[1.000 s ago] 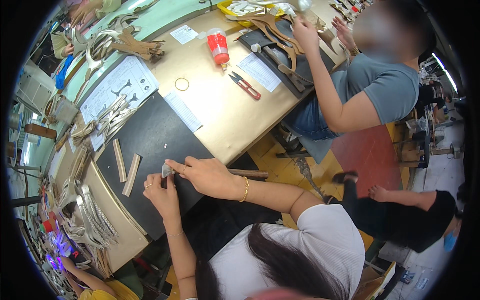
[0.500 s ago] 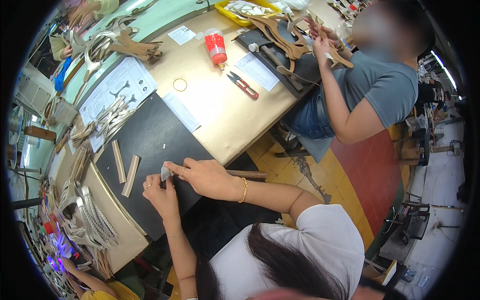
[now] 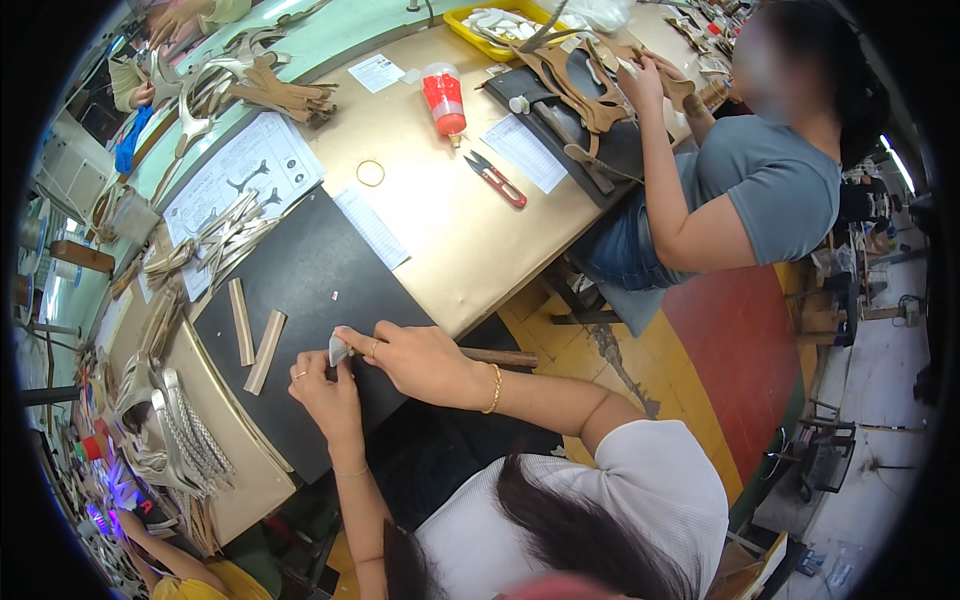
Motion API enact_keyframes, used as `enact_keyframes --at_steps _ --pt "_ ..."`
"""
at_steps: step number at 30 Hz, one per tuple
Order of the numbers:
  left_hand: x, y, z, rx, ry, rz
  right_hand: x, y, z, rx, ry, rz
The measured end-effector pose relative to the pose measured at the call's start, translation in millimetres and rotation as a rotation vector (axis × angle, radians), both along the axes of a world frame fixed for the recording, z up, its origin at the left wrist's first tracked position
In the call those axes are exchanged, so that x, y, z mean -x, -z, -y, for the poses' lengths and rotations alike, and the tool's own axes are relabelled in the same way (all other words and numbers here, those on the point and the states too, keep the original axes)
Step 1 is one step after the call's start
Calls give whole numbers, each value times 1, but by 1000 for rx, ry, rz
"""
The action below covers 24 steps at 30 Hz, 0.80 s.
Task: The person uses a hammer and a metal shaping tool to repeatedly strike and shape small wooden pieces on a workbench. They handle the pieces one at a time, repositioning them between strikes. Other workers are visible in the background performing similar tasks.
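Over the front edge of a black mat (image 3: 330, 260), my two hands meet at a small pale grey piece (image 3: 338, 349), whose exact kind I cannot make out. My left hand (image 3: 326, 396) pinches it from below, thumb and fingers closed. From the right, my right hand (image 3: 428, 364) grips it too, its index finger stretched along the top. Two light-brown strips (image 3: 265, 352) lie on the mat left of my hands. A wooden handle (image 3: 500, 356) shows beyond my right wrist; its other end is hidden.
Braided and metallic straps (image 3: 185, 425) pile up at the left. Beyond the mat lie a drawing sheet (image 3: 240, 170), a rubber band (image 3: 370, 173), red-handled thread snips (image 3: 497, 180), a red-labelled squeeze bottle (image 3: 443, 100) and a yellow tray (image 3: 480, 42). A co-worker (image 3: 740, 190) handles tan straps at the right.
My hands stay on the pale piece with barely any shift in grip. The whole view has moved slightly. At the right, the co-worker's hands and tan piece have changed position.
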<state>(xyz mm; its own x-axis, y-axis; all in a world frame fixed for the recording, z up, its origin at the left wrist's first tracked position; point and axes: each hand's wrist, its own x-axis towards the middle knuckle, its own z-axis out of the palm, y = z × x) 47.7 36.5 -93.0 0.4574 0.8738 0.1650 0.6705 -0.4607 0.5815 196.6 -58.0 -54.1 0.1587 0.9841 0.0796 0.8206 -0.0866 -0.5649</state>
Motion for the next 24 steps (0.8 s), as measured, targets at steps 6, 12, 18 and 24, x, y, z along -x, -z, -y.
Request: enact_keyframes --at_steps 6,12,18,24 --pt "0 -1 1 8 -5 1 1 0 0 -7 5 -3" --pt "-1 -1 1 3 -6 12 1 -1 0 -16 8 0" --pt "0 1 1 -16 -6 17 1 -1 0 -1 1 -7" --pt "0 1 1 -22 -4 20 1 0 0 -19 2 -7"
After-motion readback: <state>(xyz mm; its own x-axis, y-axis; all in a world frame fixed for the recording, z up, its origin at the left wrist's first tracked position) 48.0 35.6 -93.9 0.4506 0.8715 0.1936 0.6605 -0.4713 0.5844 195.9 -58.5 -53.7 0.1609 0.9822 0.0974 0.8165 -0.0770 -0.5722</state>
